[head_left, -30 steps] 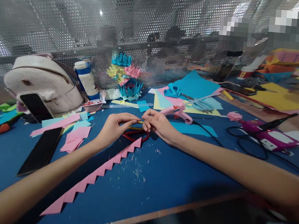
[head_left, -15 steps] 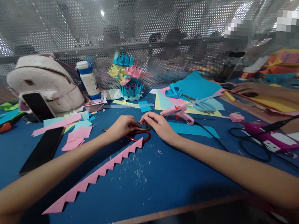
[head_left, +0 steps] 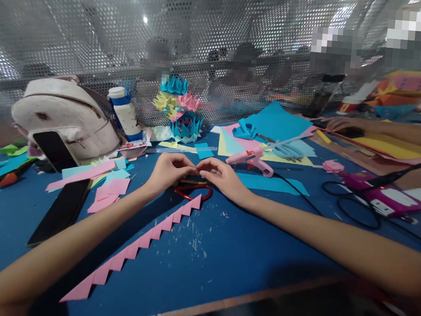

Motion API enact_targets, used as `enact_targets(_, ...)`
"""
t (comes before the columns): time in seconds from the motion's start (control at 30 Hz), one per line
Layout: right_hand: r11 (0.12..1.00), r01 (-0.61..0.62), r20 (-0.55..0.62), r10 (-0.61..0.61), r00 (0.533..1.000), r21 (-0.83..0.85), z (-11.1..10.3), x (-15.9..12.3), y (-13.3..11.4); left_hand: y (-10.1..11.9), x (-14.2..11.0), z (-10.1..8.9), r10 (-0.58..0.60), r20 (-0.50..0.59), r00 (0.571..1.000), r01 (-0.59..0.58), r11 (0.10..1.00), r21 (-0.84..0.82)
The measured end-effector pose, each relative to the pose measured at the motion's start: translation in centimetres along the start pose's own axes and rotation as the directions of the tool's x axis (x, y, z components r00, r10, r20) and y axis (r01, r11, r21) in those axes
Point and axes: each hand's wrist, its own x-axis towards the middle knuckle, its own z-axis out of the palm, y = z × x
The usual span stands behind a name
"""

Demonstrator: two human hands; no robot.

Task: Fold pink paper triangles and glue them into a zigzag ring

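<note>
My left hand [head_left: 168, 173] is closed, thumb and fingertips pinched together. Its tips meet those of my right hand [head_left: 225, 180], whose fingers are also curled closed. Anything between the fingertips is too small or hidden to make out. Just beneath both hands lies a pair of scissors with red handles [head_left: 184, 194], partly covered by them. A pink folded-paper strip with a sawtooth edge [head_left: 127, 253] runs along the table from the scissors toward the near left, untouched by either hand. Right of my right hand rests a pink glue gun [head_left: 250, 156].
A black phone [head_left: 60, 213] and pink paper pieces [head_left: 109, 193] lie at left, before a white backpack [head_left: 63, 110]. Folded paper flowers [head_left: 186, 126] stand behind. The glue gun's cord leads right toward a purple power strip [head_left: 384, 195]. Another person's hand [head_left: 340, 125] is at far right.
My left hand has lifted off the scissors and come up against my right fingertips. My right hand has stayed nearly in place, its fingers curled slightly more.
</note>
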Motion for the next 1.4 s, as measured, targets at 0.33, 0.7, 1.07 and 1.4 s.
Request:
enact_targets(0.33,0.956,-0.213,-0.029,0.223,0.974,0.200,0.4,-0.4,-0.4,2.0,-0.5,0.6,0.008,-0.032,0.999,-0.011,0.995,-0.096)
enact_targets(0.7,0.909,-0.216,0.013,0.227,0.974,0.357,0.6,-0.5,-1.2,0.9,-0.9,0.6,-0.088,-0.073,0.993,0.076,0.986,-0.151)
enact_targets(1.07,0.742,-0.255,0.236,0.133,0.963,0.620,1.0,-1.1,-1.4,1.7,-2.4,1.6,0.036,-0.044,0.998,-0.041,0.991,-0.129)
enact_targets(1.4,0.748,-0.235,0.299,0.051,0.953,0.621,1.4,-1.3,-1.7,1.1,-2.3,1.9,-0.146,-0.146,0.978,0.098,0.952,-0.290)
